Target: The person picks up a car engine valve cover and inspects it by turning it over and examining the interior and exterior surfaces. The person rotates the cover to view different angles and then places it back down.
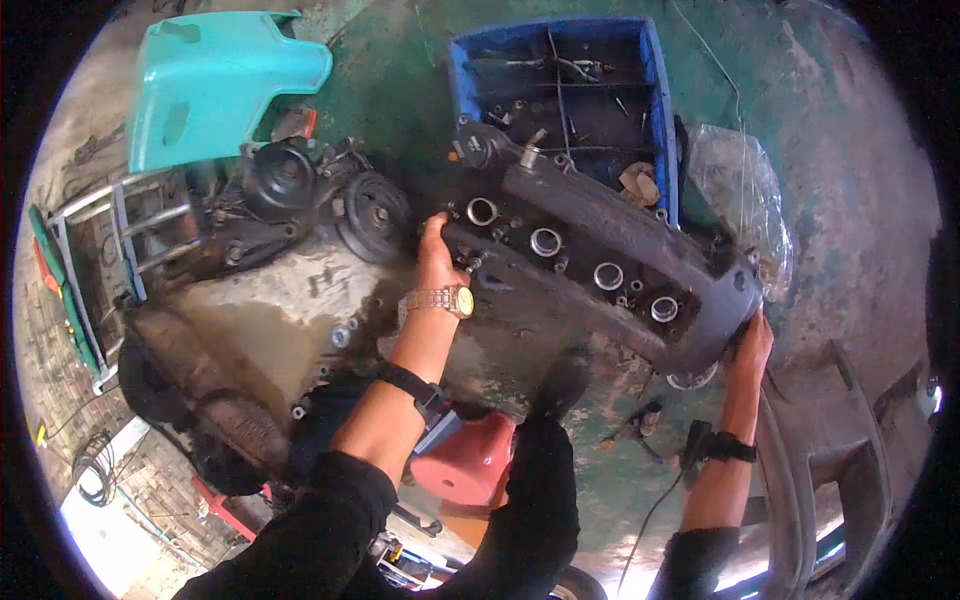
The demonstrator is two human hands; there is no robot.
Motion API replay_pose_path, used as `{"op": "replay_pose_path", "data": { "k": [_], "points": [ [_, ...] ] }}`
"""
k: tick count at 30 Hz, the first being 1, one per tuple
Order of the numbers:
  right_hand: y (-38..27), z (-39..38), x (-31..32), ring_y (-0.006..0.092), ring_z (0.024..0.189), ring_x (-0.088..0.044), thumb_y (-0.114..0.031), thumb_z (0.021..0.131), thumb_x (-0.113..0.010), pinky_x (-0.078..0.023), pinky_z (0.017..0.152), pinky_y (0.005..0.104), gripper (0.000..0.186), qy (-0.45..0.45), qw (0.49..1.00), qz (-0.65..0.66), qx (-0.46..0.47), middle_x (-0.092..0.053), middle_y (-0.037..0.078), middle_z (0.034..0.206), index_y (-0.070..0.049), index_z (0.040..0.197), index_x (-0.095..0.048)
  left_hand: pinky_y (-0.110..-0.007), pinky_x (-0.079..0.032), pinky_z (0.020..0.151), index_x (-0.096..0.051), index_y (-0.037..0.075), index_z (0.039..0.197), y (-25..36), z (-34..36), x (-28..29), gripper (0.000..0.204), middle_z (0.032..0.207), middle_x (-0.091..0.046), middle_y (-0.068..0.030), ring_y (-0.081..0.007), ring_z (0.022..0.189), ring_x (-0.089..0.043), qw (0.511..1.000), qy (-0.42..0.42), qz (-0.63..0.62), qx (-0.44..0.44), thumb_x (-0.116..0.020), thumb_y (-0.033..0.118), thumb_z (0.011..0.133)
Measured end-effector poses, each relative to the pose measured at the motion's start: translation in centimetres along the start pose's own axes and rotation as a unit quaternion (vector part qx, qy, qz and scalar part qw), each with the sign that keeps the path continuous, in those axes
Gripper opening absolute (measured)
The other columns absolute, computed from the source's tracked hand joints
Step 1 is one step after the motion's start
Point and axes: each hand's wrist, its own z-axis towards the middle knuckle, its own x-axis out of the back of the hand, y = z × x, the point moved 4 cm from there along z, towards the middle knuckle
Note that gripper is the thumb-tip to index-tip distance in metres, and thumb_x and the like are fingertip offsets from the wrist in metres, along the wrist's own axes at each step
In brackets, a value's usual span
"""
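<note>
A long black engine valve cover (590,215), with several round metal-rimmed holes along its length, is held up in front of me. It slants from upper left to lower right. My left hand (437,258) grips its left end, with part of the fingers hidden by the cover. Around the lower right corner my right hand (752,345) is closed, its fingertips out of sight behind the edge. A small metal fitting (530,150) sticks up from the cover's far side.
Behind the cover lies a blue divided tray (660,120) with small parts. Black engine pulleys (372,215) are at left, near a turquoise panel (190,100). A red stool (462,462) stands near my legs. Clear plastic sheet (740,190) and a grey metal frame (830,450) are at right.
</note>
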Motion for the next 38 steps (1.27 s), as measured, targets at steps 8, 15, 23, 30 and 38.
{"op": "replay_pose_path", "data": {
  "k": [8,15,23,30,38],
  "points": [
    [-1.8,6.4,-4.1,0.0265,0.105,-0.057,-0.044,0.095,-0.055,-0.046,0.09,0.039,0.056,-0.029,1.0,-0.003,-0.001,-0.06,0.015,0.117,0.002,0.126,-0.055,-0.046,-0.053,0.076,-0.059,0.014,0.11,0.6,3.6,1.7,0.036,0.106,-0.065,-0.0062,-0.0241,0.094,-0.063,0.995,-0.006,0.066,0.068,-0.056,0.041,0.087],
    [-2.5,9.1,-2.2,0.0221,0.089,-0.06,-0.042,0.097,-0.05,-0.048,0.078,0.0334,0.049,-0.007,0.981,-0.188,0.051,-0.066,0.01,0.102,-0.002,0.123,-0.06,-0.057,-0.045,0.09,-0.046,0.011,0.129,0.2,-2.0,0.9,0.064,0.121,-0.055,-0.0185,-0.0379,0.111,-0.053,0.981,0.102,0.156,0.054,-0.058,0.057,0.086],
    [-7.8,-3.4,-4.7,0.0159,0.074,-0.053,-0.037,0.097,-0.05,-0.044,0.067,0.0314,0.038,0.054,0.958,-0.161,0.232,-0.065,0.007,0.092,-0.009,0.115,-0.069,-0.048,-0.05,0.084,-0.051,0.003,0.12,-2.1,-14.6,3.4,0.045,0.109,-0.058,-0.0135,-0.0312,0.101,-0.058,0.978,-0.005,0.19,0.086,-0.064,0.034,0.09],
    [-13.9,-12.9,-14.3,0.012,0.072,-0.052,-0.031,0.093,-0.058,-0.043,0.067,0.0251,0.039,-0.081,0.959,-0.141,0.232,-0.062,0.002,0.087,-0.006,0.123,-0.063,-0.036,-0.053,0.078,-0.063,0.005,0.1,-2.3,-16.6,3.1,0.021,0.095,-0.068,-0.0109,-0.0233,0.086,-0.066,0.953,-0.173,0.237,0.08,-0.06,0.025,0.094],
    [-13.1,-17.8,-20.4,0.0258,0.088,-0.068,-0.041,0.091,-0.061,-0.05,0.082,0.0337,0.045,-0.178,0.878,-0.319,0.309,-0.069,0.013,0.107,-0.009,0.123,-0.062,-0.03,-0.053,0.07,-0.059,0.002,0.104,-7.2,-14.0,2.1,0.041,0.085,-0.065,-0.0034,-0.015,0.076,-0.063,0.877,-0.362,0.311,0.057,-0.062,0.041,0.091]
  ]
}}
